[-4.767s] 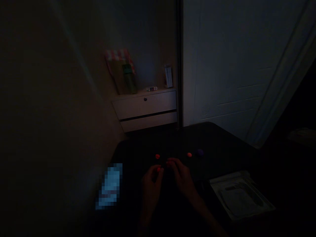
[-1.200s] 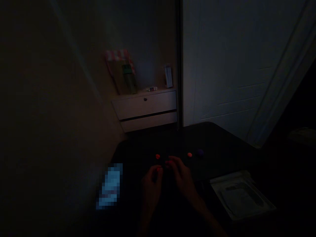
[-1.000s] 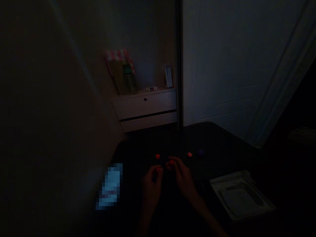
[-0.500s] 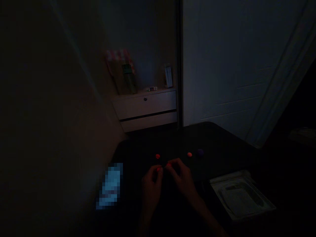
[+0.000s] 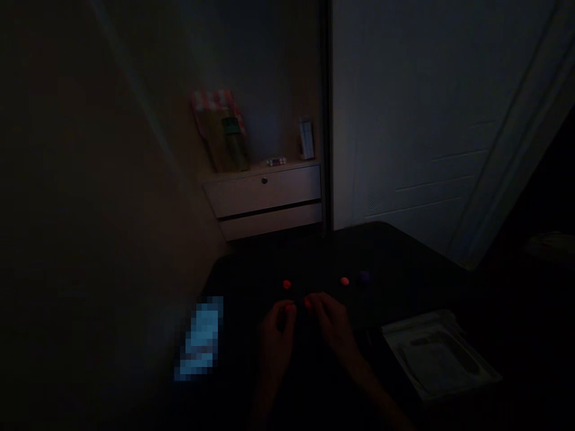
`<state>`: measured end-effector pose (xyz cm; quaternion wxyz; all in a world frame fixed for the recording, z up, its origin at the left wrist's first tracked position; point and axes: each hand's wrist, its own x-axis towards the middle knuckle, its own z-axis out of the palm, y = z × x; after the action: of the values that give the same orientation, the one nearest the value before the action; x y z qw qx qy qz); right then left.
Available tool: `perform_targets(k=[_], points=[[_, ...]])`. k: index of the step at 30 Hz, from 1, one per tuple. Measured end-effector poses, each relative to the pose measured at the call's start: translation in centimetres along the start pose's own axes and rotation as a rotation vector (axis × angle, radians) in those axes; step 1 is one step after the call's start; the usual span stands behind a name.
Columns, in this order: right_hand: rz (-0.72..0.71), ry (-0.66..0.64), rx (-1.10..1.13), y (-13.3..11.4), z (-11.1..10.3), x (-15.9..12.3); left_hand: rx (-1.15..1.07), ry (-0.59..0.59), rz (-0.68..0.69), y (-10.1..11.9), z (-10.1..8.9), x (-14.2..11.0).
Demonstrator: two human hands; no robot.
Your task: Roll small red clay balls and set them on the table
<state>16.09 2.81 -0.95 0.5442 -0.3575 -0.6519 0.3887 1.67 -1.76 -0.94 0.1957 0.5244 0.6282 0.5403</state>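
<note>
The scene is very dark. My left hand (image 5: pixel 274 332) is closed, pinching a small red lump (image 5: pixel 288 307) between thumb and fingertips. Close by on the right, my right hand (image 5: pixel 333 323) pinches a second red lump (image 5: pixel 308 303), with a narrow gap between the two pieces. Both hands are over the near part of a dark table (image 5: pixel 381 245). Beyond them on the tabletop lies another small red lump (image 5: pixel 286 284). Farther right sit a round salmon-coloured lump (image 5: pixel 344 281) and a dark purple ball (image 5: pixel 364 278). The lumps look like modelling clay, but the dimness hides their texture.
A bright pixelated patch (image 5: pixel 200 340) glows at the left. Right of my forearm lies a clear-looking flat packet or tray (image 5: pixel 442 353). Behind the table stand a drawer unit (image 5: pixel 269 194), with a green-lidded bottle (image 5: pixel 236 143) on it, and a white door panel (image 5: pixel 404 120).
My right hand's fingers have shifted slightly downward with their red lump. My left hand and the lumps on the table look almost the same.
</note>
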Motion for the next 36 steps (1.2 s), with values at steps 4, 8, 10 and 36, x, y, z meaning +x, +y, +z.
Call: perform_targets(k=[4, 8, 10, 36], points=[[-0.014, -0.007, -0.005, 0.01, 0.01, 0.00, 0.007, 0.006, 0.014, 0.17, -0.02, -0.03], [-0.055, 0.027, -0.046, 0.18, 0.04, 0.07, 0.019, 0.018, 0.014, 0.39, -0.04, -0.10], [-0.063, 0.049, -0.058, 0.31, 0.05, 0.11, 0.015, 0.022, 0.020, 0.41, -0.03, -0.12], [0.023, 0.023, -0.034, 0.18, 0.05, 0.11, 0.005, 0.001, -0.003, 0.16, -0.01, -0.13]])
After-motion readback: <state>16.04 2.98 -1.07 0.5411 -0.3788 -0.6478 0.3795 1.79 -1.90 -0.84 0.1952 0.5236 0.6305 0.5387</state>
